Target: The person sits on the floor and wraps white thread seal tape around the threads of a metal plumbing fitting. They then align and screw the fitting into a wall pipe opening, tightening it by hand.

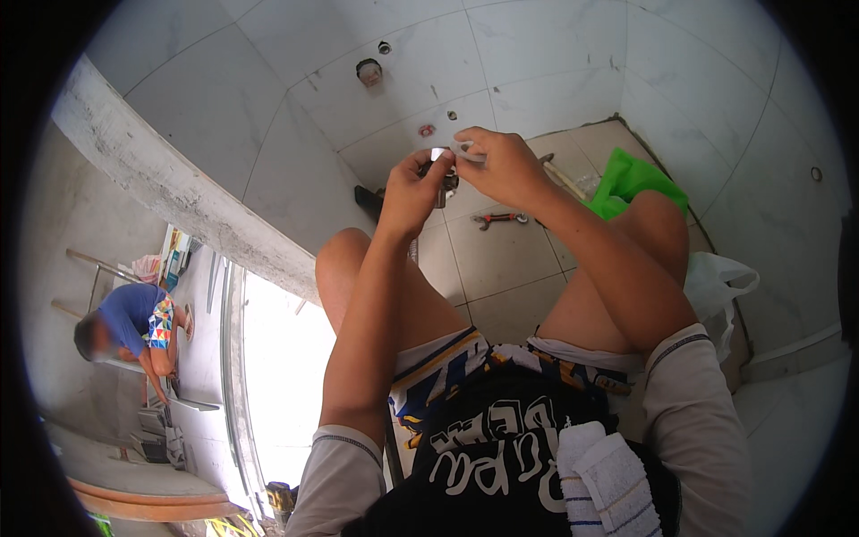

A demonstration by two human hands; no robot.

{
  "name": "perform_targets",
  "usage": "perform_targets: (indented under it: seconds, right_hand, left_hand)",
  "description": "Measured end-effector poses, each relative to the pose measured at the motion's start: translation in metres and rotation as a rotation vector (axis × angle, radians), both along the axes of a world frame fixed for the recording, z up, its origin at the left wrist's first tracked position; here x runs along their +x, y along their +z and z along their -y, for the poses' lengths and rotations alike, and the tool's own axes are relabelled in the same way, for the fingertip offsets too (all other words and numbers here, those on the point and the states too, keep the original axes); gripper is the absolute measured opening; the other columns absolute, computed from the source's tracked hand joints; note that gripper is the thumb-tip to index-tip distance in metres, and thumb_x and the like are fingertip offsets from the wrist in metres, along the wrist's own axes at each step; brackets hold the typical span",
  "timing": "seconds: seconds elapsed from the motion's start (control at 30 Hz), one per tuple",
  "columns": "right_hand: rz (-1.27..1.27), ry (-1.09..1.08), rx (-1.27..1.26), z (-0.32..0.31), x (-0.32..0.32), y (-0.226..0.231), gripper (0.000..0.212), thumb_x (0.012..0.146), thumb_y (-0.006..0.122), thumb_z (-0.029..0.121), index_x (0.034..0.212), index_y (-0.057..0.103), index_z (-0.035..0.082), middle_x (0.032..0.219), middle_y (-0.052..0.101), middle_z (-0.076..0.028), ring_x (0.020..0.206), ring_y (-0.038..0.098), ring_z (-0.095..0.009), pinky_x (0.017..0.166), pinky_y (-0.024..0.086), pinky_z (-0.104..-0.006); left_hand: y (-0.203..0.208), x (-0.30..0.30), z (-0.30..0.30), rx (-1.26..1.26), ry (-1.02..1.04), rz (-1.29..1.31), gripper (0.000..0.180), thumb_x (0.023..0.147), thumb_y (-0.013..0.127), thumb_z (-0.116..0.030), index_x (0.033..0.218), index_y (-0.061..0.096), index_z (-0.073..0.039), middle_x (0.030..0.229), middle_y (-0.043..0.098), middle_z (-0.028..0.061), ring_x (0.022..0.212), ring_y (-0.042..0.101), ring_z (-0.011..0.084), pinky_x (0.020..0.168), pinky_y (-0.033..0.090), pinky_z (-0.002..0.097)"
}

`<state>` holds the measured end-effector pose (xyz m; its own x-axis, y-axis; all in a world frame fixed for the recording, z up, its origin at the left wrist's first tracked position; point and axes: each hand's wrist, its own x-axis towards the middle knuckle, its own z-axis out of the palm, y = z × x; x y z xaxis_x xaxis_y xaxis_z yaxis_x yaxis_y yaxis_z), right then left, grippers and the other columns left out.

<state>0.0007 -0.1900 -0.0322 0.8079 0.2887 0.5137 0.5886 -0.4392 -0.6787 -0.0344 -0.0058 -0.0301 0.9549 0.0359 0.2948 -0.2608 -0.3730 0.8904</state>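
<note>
Both of my hands are raised close together in front of the tiled wall. My left hand point(410, 194) is closed around a shiny metal plumbing fitting point(441, 192), partly hidden by the fingers. In my right hand point(506, 165) a white ring-shaped roll point(469, 154), which looks like thread seal tape, is pinched right beside the fitting's upper end. Fingers of the two hands nearly meet there. On the floor tiles below lies an adjustable wrench point(501, 218) with an orange and black handle.
A long-handled tool point(565, 182) lies by a bright green bag point(617, 183) beyond my right knee. White plastic bag point(716, 279) sits at right. Pipe holes point(369, 72) open in the wall. Past a curved ledge point(170, 174), another person point(134, 313) crouches at far left.
</note>
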Motion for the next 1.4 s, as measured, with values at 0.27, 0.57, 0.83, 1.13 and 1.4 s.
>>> perform_targets:
  seconds: [0.27,0.57,0.83,1.13,1.4]
  right_hand:
    - [-0.021,-0.021,0.005,-0.003,0.012,-0.013,0.045,0.09,0.076,0.033,0.123,0.071,0.002,0.111,0.077,-0.023,0.097,0.076,-0.037,0.086,0.06,-0.0428]
    - [0.029,-0.08,-0.046,-0.007,0.017,-0.016,0.043,0.089,0.078,0.038,0.114,0.074,0.003,0.106,0.078,-0.02,0.094,0.076,-0.036,0.084,0.06,-0.0428]
    - [-0.054,-0.029,-0.007,-0.013,0.025,-0.007,0.032,0.089,0.078,0.033,0.107,0.076,0.006,0.096,0.079,-0.015,0.087,0.076,-0.032,0.079,0.06,-0.041]
    - [0.06,-0.099,-0.027,-0.021,0.016,-0.018,0.029,0.09,0.078,0.028,0.108,0.074,0.005,0.09,0.078,-0.014,0.084,0.075,-0.033,0.075,0.06,-0.0429]
    - [-0.124,0.045,0.085,-0.019,0.021,-0.015,0.026,0.091,0.075,0.029,0.096,0.074,0.003,0.078,0.076,-0.012,0.073,0.074,-0.03,0.068,0.058,-0.0381]
  left_hand:
    - [-0.009,0.003,0.001,0.116,-0.041,0.072,0.037,0.106,0.064,-0.037,0.113,0.067,0.0,0.076,0.067,0.0046,0.061,0.058,0.0102,0.057,0.047,0.0283]
    - [-0.014,0.005,-0.001,0.165,-0.018,0.053,0.035,0.106,0.064,-0.033,0.113,0.067,0.001,0.072,0.066,0.0049,0.063,0.06,0.0107,0.059,0.049,0.03]
    - [-0.016,0.005,0.007,0.245,0.157,0.291,0.032,0.104,0.066,-0.03,0.102,0.07,0.002,0.077,0.073,0.0097,0.061,0.066,0.0134,0.06,0.052,0.0306]
    - [-0.021,0.017,0.003,-0.079,0.154,0.068,0.039,0.1,0.069,-0.034,0.093,0.07,0.004,0.075,0.073,0.0096,0.059,0.068,0.0141,0.054,0.054,0.0292]
    - [-0.019,0.012,0.005,0.195,0.3,0.234,0.038,0.098,0.073,-0.035,0.091,0.073,0.002,0.073,0.072,0.0121,0.061,0.067,0.0172,0.062,0.054,0.0337]
